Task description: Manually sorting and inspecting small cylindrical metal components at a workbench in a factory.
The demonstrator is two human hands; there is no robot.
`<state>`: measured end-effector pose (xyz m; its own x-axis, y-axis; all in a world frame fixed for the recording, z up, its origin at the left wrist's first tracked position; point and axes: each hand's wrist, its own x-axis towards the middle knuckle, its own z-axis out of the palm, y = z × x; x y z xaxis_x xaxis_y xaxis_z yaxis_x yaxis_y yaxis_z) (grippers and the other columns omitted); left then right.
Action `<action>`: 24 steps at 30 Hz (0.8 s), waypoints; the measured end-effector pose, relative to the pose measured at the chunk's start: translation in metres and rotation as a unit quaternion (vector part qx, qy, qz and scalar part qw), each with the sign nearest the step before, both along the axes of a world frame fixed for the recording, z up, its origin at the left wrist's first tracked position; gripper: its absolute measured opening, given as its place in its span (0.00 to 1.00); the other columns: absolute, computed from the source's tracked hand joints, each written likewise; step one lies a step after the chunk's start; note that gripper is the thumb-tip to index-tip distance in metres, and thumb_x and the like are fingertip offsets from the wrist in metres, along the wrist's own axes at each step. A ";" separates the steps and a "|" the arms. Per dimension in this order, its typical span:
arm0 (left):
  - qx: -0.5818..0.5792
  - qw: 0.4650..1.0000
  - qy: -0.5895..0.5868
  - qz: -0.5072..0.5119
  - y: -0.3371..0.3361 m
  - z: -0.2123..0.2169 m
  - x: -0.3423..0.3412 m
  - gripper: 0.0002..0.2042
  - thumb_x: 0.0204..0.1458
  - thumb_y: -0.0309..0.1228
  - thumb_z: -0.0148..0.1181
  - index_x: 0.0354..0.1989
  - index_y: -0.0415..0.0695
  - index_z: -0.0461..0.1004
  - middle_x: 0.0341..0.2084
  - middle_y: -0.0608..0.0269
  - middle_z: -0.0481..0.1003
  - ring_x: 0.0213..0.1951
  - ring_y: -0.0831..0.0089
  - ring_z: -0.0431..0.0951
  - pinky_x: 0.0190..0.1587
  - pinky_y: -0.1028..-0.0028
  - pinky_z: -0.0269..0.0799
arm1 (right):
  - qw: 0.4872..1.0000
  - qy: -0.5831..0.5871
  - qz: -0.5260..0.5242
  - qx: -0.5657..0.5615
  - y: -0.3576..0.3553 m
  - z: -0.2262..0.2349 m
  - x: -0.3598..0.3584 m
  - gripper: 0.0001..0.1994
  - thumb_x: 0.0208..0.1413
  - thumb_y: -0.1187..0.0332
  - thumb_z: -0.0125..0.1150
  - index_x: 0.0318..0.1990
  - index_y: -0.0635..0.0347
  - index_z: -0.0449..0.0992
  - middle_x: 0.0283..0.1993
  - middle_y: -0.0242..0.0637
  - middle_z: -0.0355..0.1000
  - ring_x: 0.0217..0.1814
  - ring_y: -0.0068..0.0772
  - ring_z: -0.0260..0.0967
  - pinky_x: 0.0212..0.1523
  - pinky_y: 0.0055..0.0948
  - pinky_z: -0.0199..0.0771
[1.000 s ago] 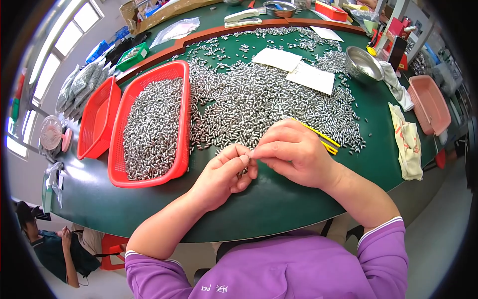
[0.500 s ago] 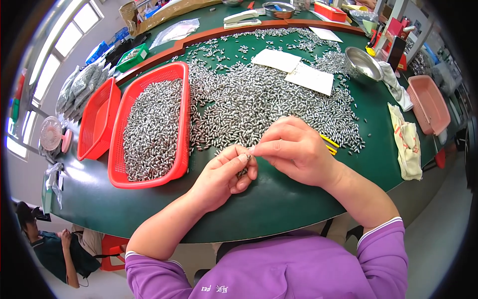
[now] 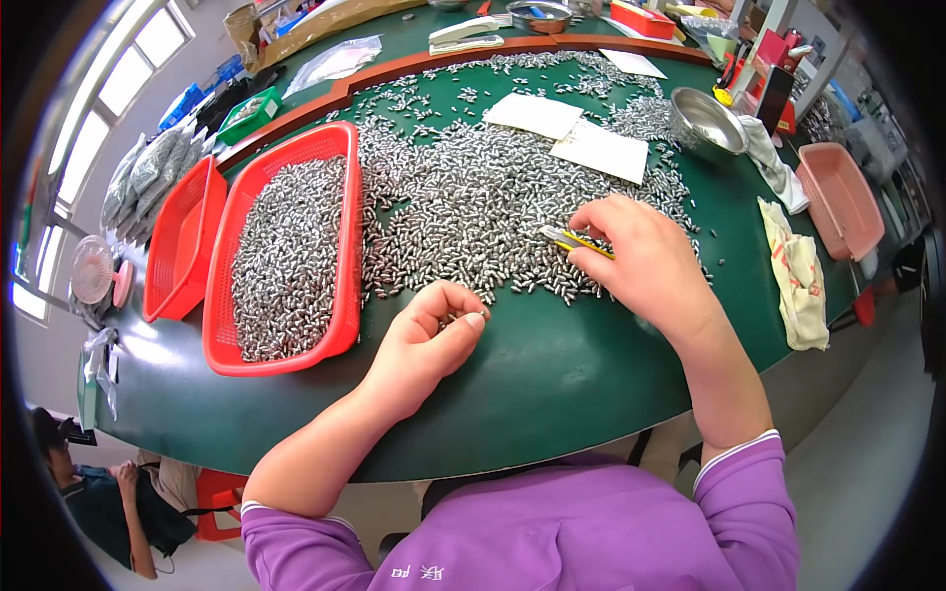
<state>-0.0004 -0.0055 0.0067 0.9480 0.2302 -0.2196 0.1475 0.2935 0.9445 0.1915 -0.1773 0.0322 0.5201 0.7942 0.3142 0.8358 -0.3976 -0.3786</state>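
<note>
My left hand (image 3: pixel 426 337) is curled closed over the near edge of the metal pile, with small silver metal pieces partly showing between its fingers. How many it holds is hidden. To its right, my right hand (image 3: pixel 645 258) reaches over the pile. Its thumb and fingers are closed around a slim yellow-and-black utility knife (image 3: pixel 579 243) whose pale tip points left. Beneath and beyond both hands, the small pointed silver metal pieces (image 3: pixel 463 202) spread across the green table (image 3: pixel 473 414).
Left of the pile stands a red plastic basket (image 3: pixel 352 246) full of the same pieces, beside another red basket (image 3: pixel 184 236). Two white paper sheets (image 3: pixel 601 150) lie on the pile. A metal bowl (image 3: pixel 708 123), a cloth (image 3: pixel 794 276) and a pink basket (image 3: pixel 841 202) are at the right.
My hands have parted. The right moved right and away from me and took hold of the utility knife; the left drew slightly left and curled tighter.
</note>
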 end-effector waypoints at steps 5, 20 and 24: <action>0.260 0.965 -0.008 0.023 0.001 -0.001 -0.001 0.05 0.57 0.28 0.58 0.38 0.41 0.71 0.26 0.70 0.71 0.26 0.83 0.68 0.29 0.79 0.65 | 0.998 -0.021 -0.015 -0.049 -0.001 -0.010 0.001 0.09 0.49 0.68 0.64 0.37 0.59 0.75 0.35 0.41 0.72 0.39 0.45 0.72 0.42 0.42 0.73; 0.489 0.865 0.105 -0.043 -0.006 0.016 -0.003 0.08 0.53 0.29 0.60 0.38 0.39 0.71 0.25 0.55 0.74 0.29 0.61 0.76 0.35 0.66 0.72 | 0.975 0.093 0.194 -0.063 0.002 -0.016 -0.049 0.15 0.52 0.63 0.62 0.47 0.55 0.72 0.38 0.40 0.69 0.38 0.44 0.73 0.38 0.40 0.76; 0.497 0.858 0.117 -0.060 -0.003 0.017 -0.002 0.08 0.53 0.29 0.60 0.38 0.39 0.71 0.25 0.55 0.74 0.29 0.61 0.77 0.35 0.65 0.72 | 0.980 0.070 0.178 -0.051 0.005 -0.018 -0.051 0.14 0.52 0.65 0.61 0.46 0.53 0.73 0.37 0.38 0.69 0.37 0.42 0.73 0.37 0.38 0.76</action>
